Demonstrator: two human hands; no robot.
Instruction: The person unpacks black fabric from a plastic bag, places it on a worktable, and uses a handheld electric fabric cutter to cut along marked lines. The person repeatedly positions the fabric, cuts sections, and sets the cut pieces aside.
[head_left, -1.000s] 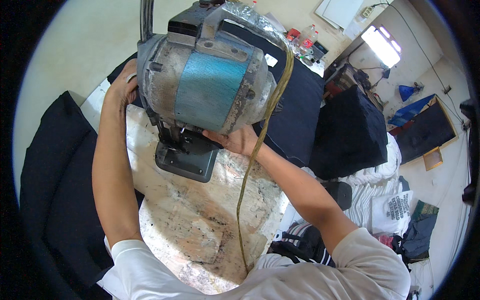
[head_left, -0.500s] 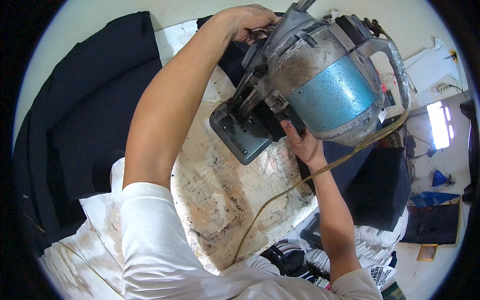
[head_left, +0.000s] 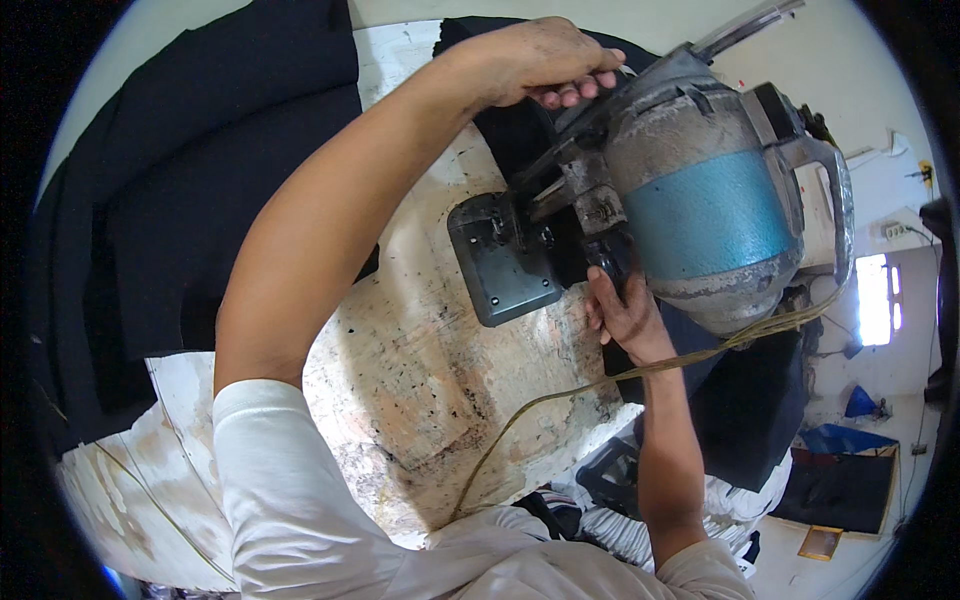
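Cutting machine: the electric fabric cutting machine (head_left: pixel 705 215) stands on the counter (head_left: pixel 410 390), between the two hands and mostly to their right in the view.
Motor housing: rounded, worn grey metal with a broad teal band (head_left: pixel 710 215); a looped carrying handle (head_left: pixel 838 205) juts from its right side.
Base plate: the dark grey base plate (head_left: pixel 505 270) lies left of the right hand and below the left hand, just beside the right fingertips but apart from them.
Left hand: the left hand (head_left: pixel 565 75) reaches across to the machine's upper left edge, back upward and fingers curled; whether it grips anything there cannot be told.
Right hand: the right hand (head_left: pixel 630 315) sits under the housing, grasping the lower end of a black handle (head_left: pixel 608 252) between thumb and forefinger.
Cable: a yellowish-brown cable (head_left: pixel 540 405) runs from the machine's right side, across the right wrist, toward the person's body.
Black fabric: a large black fabric piece (head_left: pixel 230 190) spreads left of the left forearm; more dark cloth lies beneath the left hand.
Counter surface: pale, stained and flecked with dark specks.
Beyond: a bright window (head_left: pixel 874 300) shows at far right.
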